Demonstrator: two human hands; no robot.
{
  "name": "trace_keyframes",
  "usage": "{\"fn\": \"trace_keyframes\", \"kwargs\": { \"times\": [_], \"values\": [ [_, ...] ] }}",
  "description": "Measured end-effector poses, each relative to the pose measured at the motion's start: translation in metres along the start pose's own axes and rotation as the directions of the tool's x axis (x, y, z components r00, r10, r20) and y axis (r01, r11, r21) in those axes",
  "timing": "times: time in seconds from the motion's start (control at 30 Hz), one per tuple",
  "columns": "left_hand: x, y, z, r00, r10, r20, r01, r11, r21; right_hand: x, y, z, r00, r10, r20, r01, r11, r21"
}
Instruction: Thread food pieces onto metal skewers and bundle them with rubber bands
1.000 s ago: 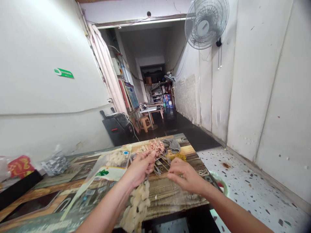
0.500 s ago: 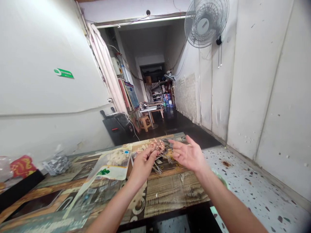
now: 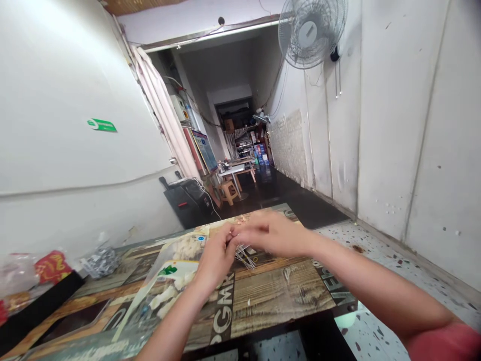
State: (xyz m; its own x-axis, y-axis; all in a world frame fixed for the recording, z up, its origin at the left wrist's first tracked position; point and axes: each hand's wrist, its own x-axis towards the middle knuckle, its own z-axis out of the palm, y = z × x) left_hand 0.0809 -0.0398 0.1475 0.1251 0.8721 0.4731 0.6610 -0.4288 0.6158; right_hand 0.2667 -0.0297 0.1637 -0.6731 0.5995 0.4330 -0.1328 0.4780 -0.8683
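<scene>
Metal sticks (image 3: pixel 246 258) on table (image 3: pixel 278 301) just below R hand (image 3: pixel 276 233); L hand (image 3: pixel 218 249) fingers bunched against R's, can't tell what's pinched. Pale pcs (image 3: pixel 161 299) at clear bag (image 3: pixel 168 271), in/on unclear; pinkish pcs (image 3: pixel 242 219) behind hands; prob midway, done/left split unclear

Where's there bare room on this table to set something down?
Near-right table top, between the front edge, right edge and thin sticks, bar one pale fleck. Crowded: around the left hand and right hand, and leftward, with the plastic bag and red packet.
</scene>
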Motion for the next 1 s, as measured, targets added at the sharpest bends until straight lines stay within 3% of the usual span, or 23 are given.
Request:
{"fn": "trace_keyframes", "kwargs": {
  "times": [0.1, 0.13, 0.2, 0.27, 0.33, 0.4, 0.43, 0.5, 0.53, 0.6, 0.67, 0.73, 0.77, 0.8, 0.87, 0.93, 1.0],
  "values": [
    [0.001, 0.009, -0.012, 0.988, -0.134, 0.081, 0.152, 0.948, -0.281, -0.023, 0.006, 0.025, 0.986, -0.147, 0.084, 0.166, 0.934, -0.315],
    [-0.001, 0.011, -0.016, 0.978, -0.159, 0.139, 0.200, 0.904, -0.377, -0.026, 0.015, 0.028, 0.986, -0.155, 0.059, 0.166, 0.934, -0.317],
    [-0.005, 0.013, -0.021, 0.955, -0.160, 0.251, 0.272, 0.811, -0.518, -0.027, 0.038, 0.024, 0.991, -0.085, -0.104, 0.076, 0.994, -0.083],
    [-0.008, 0.012, -0.020, 0.947, -0.138, 0.290, 0.291, 0.751, -0.593, -0.020, 0.060, 0.012, 0.984, 0.062, -0.168, -0.017, 0.967, 0.255],
    [-0.007, 0.008, -0.015, 0.956, -0.159, 0.248, 0.283, 0.727, -0.626, -0.012, 0.073, -0.002, 0.978, 0.183, -0.102, -0.090, 0.807, 0.583],
    [-0.004, 0.002, -0.008, 0.963, -0.230, 0.139, 0.268, 0.762, -0.589, -0.004, 0.072, -0.015, 0.973, 0.229, -0.008, -0.122, 0.544, 0.830],
    [-0.002, -0.001, -0.006, 0.967, -0.248, 0.062, 0.243, 0.813, -0.530, 0.000, 0.068, -0.021, 0.972, 0.233, 0.028, -0.126, 0.420, 0.899],
    [0.002, -0.007, -0.003, 0.981, -0.177, -0.074, 0.144, 0.934, -0.328, 0.009, 0.054, -0.031, 0.969, 0.240, 0.063, -0.138, 0.312, 0.940],
    [0.004, -0.010, -0.003, 0.989, -0.096, -0.110, 0.073, 0.977, -0.201, 0.015, 0.045, -0.035, 0.963, 0.256, 0.082, -0.162, 0.308, 0.937],
    [0.006, -0.014, -0.003, 0.994, 0.062, -0.091, -0.059, 0.998, 0.036, 0.026, 0.027, -0.037, 0.945, 0.310, 0.108, -0.229, 0.385, 0.894],
    [0.009, -0.017, -0.005, 0.992, 0.119, -0.041, -0.108, 0.972, 0.206, 0.034, 0.011, -0.027, 0.937, 0.346, 0.053, -0.258, 0.582, 0.771],
    [0.012, -0.016, -0.009, 0.995, 0.091, -0.028, -0.080, 0.964, 0.254, 0.033, 0.003, -0.006, 0.966, 0.253, -0.047, -0.196, 0.842, 0.503],
    [0.013, -0.014, -0.012, 0.998, 0.046, -0.030, -0.039, 0.977, 0.208, 0.030, 0.003, 0.007, 0.988, 0.142, -0.067, -0.115, 0.942, 0.314],
    [0.014, -0.013, -0.016, 1.000, -0.019, -0.016, 0.020, 0.993, 0.115, 0.025, 0.006, 0.019, 1.000, 0.006, -0.012, -0.004, 0.989, 0.148],
    [0.014, -0.009, -0.026, 0.984, -0.159, 0.081, 0.170, 0.974, -0.147, 0.013, 0.022, 0.036, 0.991, -0.137, 0.003, 0.137, 0.990, 0.023],
    [0.011, -0.008, -0.034, 0.951, -0.224, 0.215, 0.292, 0.881, -0.373, 0.004, 0.046, 0.037, 0.992, -0.065, -0.108, 0.089, 0.968, 0.233],
    [0.007, -0.009, -0.035, 0.935, -0.200, 0.292, 0.328, 0.798, -0.505, 0.002, 0.072, 0.025, 0.986, 0.088, -0.138, -0.005, 0.859, 0.512]
  ]
}}
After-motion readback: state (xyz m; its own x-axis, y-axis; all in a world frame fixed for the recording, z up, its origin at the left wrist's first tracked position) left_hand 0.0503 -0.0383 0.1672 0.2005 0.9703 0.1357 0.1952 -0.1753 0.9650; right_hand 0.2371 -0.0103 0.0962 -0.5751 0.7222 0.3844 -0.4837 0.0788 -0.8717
